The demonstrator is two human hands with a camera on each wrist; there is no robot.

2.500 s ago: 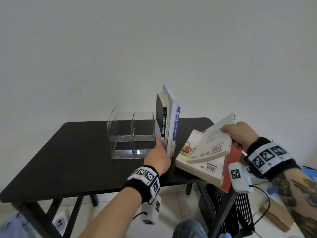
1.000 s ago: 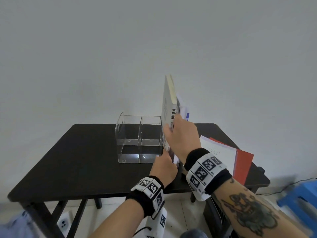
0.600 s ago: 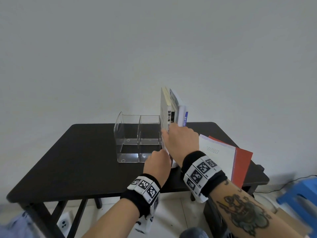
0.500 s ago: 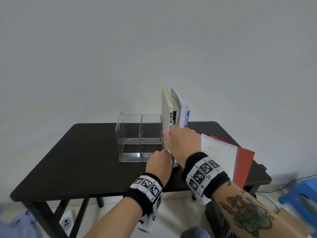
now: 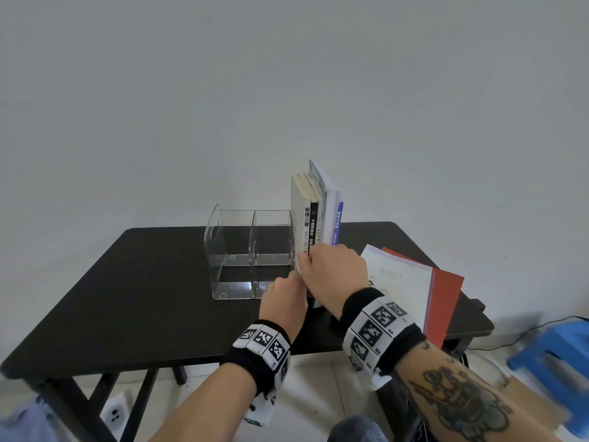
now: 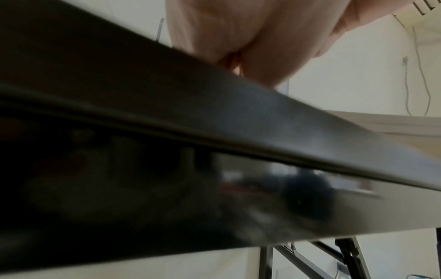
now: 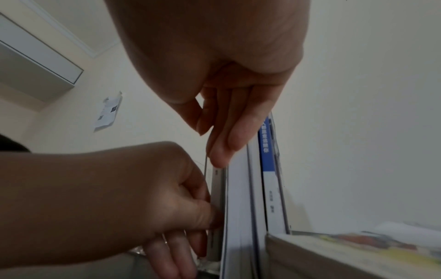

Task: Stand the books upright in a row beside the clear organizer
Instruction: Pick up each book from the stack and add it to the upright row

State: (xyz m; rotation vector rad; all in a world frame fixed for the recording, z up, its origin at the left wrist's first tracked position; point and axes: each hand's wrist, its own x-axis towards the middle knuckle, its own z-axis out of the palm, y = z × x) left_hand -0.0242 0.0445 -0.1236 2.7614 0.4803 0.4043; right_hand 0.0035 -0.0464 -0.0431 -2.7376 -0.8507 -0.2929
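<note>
Black table (image 5: 153, 291): bears every item listed; the clear organizer serves as the reference point.

Clear organizer (image 5: 248, 256): two open compartments split by a clear divider; nothing shows inside either one.

Row of upright books (image 5: 317, 215): four or so volumes standing directly against the organizer's right wall, spines toward the person. The pale-spined one stands nearest the organizer, a black-spined one comes next, and a taller white one with a blue spine panel (image 7: 267, 151) is on the far side. The lower spines are hidden behind both hands in the head view.

Flat stack (image 5: 401, 282): a white-covered book lying on a red one, to the right of the row and further from the organizer, overhanging the table's near edge.

Right hand (image 5: 334, 275): set against the row's spines; in the right wrist view its fingertips (image 7: 222, 151) press the near edge of the pale book, fingers nearly straight, thumb apart.

Left hand (image 5: 283, 298): low in front of the organizer's right corner, fingers (image 7: 188, 196) curled, touching the same book's lower edge; a true grip cannot be told.

Blue stool (image 5: 554, 362): on the floor, far right of the organizer.

Wall socket (image 5: 113, 413): below the table, left.
</note>
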